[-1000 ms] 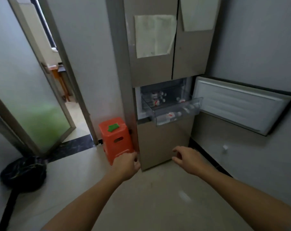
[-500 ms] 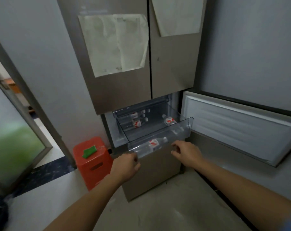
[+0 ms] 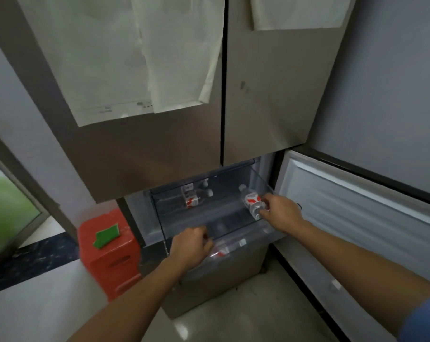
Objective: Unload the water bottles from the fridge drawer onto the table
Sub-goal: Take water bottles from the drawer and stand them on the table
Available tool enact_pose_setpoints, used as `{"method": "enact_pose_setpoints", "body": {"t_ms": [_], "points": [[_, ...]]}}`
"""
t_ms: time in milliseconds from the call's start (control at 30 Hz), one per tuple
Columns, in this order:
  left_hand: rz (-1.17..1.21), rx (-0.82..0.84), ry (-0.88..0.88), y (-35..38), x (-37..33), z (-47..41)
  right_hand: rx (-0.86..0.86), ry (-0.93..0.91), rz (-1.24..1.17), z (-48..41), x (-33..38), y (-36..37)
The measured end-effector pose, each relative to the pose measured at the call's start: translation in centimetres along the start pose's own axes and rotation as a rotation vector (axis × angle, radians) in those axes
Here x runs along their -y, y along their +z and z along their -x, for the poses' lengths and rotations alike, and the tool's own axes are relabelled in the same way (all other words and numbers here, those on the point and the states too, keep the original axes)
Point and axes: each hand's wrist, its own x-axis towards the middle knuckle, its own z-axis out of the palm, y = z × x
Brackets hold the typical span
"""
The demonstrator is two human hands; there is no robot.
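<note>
The clear fridge drawer (image 3: 160,219) is pulled out below the upper doors. My right hand (image 3: 281,211) is closed around a water bottle (image 3: 251,200) with a red and white label, at the drawer's right side. My left hand (image 3: 191,248) curls over the drawer's front rim onto the left end of another bottle (image 3: 227,247), which lies along the front wall. Two more bottles (image 3: 192,198) lie at the back left of the drawer. No table is in view.
The lower fridge door (image 3: 362,218) stands open to the right, close to my right forearm. An orange stool (image 3: 110,257) with a green piece (image 3: 107,237) on top stands left of the fridge. Paper sheets (image 3: 140,58) hang on the upper doors. A glass door is at far left.
I have stepped closer to the fridge. Both hands rose from below the drawer into it: the right closed on the right-hand bottle, the left on the front one.
</note>
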Motion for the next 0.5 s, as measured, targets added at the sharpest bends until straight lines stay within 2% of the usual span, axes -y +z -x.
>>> {"method": "enact_pose_setpoints", "body": {"t_ms": [300, 433, 500], "points": [[0.091, 0.121, -0.141, 4.8, 0.9, -5.1, 0.288, 0.117, 0.097, -11.2, -2.7, 5.1], [0.069, 0.117, -0.206, 5.4, 1.3, -5.6, 0.374, 0.16, 0.122, -15.0, -3.8, 8.1], [0.047, 0.103, -0.249, 5.5, 1.2, -5.3, 0.441, 0.161, 0.21, -16.2, -3.7, 9.9]]}}
